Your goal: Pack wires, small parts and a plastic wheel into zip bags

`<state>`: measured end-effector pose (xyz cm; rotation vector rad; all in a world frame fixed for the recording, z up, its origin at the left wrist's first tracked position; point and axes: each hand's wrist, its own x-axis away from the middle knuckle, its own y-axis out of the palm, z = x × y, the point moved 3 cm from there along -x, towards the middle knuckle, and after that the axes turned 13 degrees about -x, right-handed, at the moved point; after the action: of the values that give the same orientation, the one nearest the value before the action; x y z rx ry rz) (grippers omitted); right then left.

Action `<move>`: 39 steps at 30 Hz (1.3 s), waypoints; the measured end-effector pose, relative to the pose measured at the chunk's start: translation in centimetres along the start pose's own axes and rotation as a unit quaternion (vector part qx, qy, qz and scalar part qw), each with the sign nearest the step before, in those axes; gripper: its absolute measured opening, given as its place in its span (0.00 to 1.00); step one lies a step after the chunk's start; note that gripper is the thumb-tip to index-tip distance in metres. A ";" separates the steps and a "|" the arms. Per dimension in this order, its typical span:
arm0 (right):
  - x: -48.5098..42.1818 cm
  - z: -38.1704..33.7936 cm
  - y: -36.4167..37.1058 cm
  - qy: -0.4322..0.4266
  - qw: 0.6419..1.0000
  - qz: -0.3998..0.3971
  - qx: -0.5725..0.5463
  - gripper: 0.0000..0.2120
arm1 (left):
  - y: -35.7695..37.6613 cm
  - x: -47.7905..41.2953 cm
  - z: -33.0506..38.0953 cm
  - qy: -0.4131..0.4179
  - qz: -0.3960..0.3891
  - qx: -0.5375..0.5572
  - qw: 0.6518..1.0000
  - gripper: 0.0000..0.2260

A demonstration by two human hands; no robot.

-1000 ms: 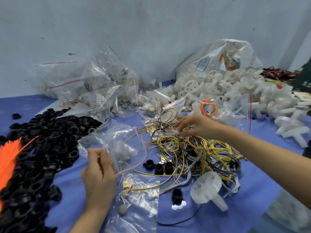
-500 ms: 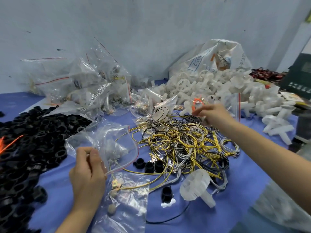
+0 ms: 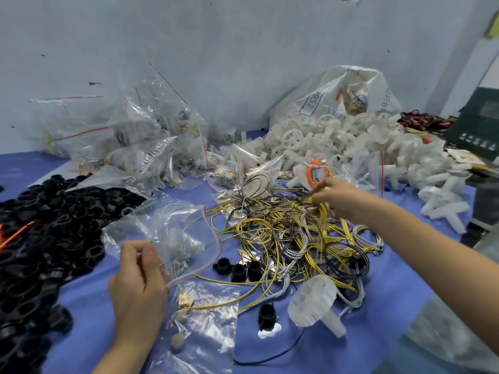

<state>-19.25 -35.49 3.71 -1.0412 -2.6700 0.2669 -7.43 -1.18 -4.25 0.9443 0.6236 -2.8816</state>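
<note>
Presently, at lower left of the frame, our left hand [image 3: 137, 276] pinches the rim of a clear zip bag with a red seal strip [image 3: 172, 233]; the bag's mouth gapes toward the centre and something pale sits inside, too blurred to name. At centre right, our right hand [image 3: 333, 197] has its fingers curled into the top of the tangled heap of yellow, black and grey wires [image 3: 291, 238], gripping a few yellow strands.

Task items, by place:
- translucent white plastic wheel with a stub shaft [image 3: 314, 302], lower centre, lying on the blue cloth [image 3: 391, 279] at the edge of the wire heap;
- three small black plastic collars [image 3: 239, 268], centre, just beside the bag's mouth;
- one more black collar on a white clip [image 3: 267, 315], below them;
- second clear bag lying flat [image 3: 199, 327], bottom centre, with small round pale parts in it.

Surroundings: pile of black rings [image 3: 48, 238] at left, stack of filled clear bags [image 3: 121, 139] at upper left, mound of white plastic wheels [image 3: 351, 147] at upper right, orange wire coil [image 3: 317, 170] just above the right hand.

Risks, as we judge them: the strands are interlocked, so a pull may drag the whole heap, shove the collars and wheel, or snag the orange coil. The bag is held at one point only; its mouth may fold shut as wires arrive.
</note>
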 end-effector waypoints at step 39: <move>2.1 -5.8 0.7 0.100 0.862 -0.391 -0.307 0.29 | 0.4 -0.1 -0.5 -0.026 0.002 -0.005 1.000 0.12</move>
<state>-18.52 -33.17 9.37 0.0023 -2.7526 -0.8418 -7.00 -1.40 -4.69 0.8639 0.6308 -2.8859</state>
